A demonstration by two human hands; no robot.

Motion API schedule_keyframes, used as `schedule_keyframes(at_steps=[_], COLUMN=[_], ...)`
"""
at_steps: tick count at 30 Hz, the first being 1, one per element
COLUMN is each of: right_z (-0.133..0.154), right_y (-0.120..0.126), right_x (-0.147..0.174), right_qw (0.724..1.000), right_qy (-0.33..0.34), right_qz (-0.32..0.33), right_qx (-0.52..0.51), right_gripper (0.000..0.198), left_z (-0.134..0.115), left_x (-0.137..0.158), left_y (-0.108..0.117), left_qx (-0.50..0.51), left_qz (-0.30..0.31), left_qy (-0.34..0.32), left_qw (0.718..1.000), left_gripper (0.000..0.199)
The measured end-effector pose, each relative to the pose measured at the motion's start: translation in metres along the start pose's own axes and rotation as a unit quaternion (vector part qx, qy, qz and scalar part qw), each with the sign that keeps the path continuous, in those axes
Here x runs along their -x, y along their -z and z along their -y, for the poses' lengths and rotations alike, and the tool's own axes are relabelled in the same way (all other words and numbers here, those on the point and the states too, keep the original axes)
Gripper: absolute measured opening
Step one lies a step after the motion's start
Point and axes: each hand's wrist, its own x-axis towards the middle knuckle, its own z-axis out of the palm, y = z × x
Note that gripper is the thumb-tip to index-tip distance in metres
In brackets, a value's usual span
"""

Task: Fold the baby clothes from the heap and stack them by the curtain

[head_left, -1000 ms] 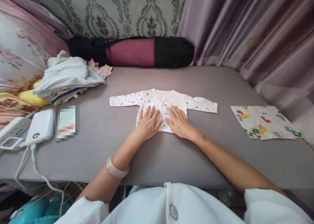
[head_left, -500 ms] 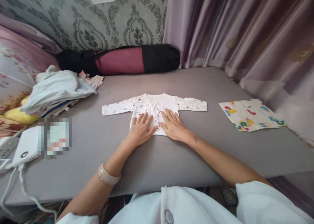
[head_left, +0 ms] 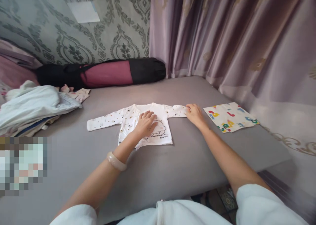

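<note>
A small white baby shirt (head_left: 159,110) lies spread on the grey bed surface, its dotted sleeves stretched out to both sides and a line-drawn animal with lettering on its front. My left hand (head_left: 145,123) rests on the shirt's middle, open, with fingers extended and pointing up to the right. At the end of the right sleeve, my right hand (head_left: 195,114) is closed, its fingers pinching the cuff; the fingertips are partly hidden.
Right of the shirt lies a folded cloth (head_left: 230,114) with colourful prints. A pile of clothes (head_left: 41,101) sits at the left. A long black and pink bag (head_left: 106,73) lies along the patterned wall, with purple curtains (head_left: 209,37) at the right. The near left corner is pixelated.
My right hand has moved from the shirt's front to the right sleeve's cuff and closed there. My left hand has shifted towards the shirt's middle. The view has turned right.
</note>
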Motion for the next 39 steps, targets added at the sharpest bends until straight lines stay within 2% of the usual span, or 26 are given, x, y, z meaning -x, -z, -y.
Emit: schedule_keyframes(at_steps=[6,15,20,24,26,28,30,32,36,39], right_z=[-0.022,-0.027,-0.027,-0.028,-0.028,-0.027,-0.025,-0.023,-0.019,-0.012], right_y=[0.004,-0.007,-0.008,-0.007,-0.009,-0.011,-0.014,-0.016,-0.017,-0.011], right_x=[-0.013,-0.023,-0.027,-0.034,-0.036,-0.037,-0.038,-0.038,-0.038,-0.037], right_qw=[0.997,0.99,0.988,0.985,0.969,0.923,0.87,0.842,0.828,0.794], right_qy=[-0.064,-0.081,-0.108,-0.16,-0.195,-0.226,-0.251,-0.268,-0.289,-0.316], right_qz=[0.018,0.069,0.077,0.05,0.007,-0.041,-0.075,-0.095,-0.108,-0.106], right_qx=[0.033,0.087,0.081,-0.028,-0.153,-0.308,-0.418,-0.458,-0.469,-0.508], right_gripper=[0.033,0.035,0.028,0.018,0.015,0.013,0.012,0.012,0.015,0.011], left_z=[-0.003,-0.002,-0.003,-0.004,-0.005,-0.007,-0.009,-0.011,-0.012,-0.01], left_x=[-0.032,-0.064,-0.068,-0.067,-0.067,-0.067,-0.068,-0.068,-0.071,-0.074], left_y=[-0.006,-0.021,-0.032,-0.032,-0.03,-0.028,-0.027,-0.027,-0.027,-0.025], left_qx=[0.016,0.071,0.086,0.089,0.086,0.079,0.069,0.061,0.054,0.052], left_qz=[0.019,0.005,0.062,0.092,0.105,0.114,0.121,0.128,0.143,0.155], left_qy=[-0.021,-0.072,-0.015,0.001,0.002,0.006,0.013,0.017,0.021,0.021], left_qw=[0.999,0.995,0.994,0.992,0.991,0.99,0.99,0.99,0.988,0.986], left_gripper=[0.032,0.038,0.054,0.06,0.063,0.065,0.067,0.068,0.07,0.074])
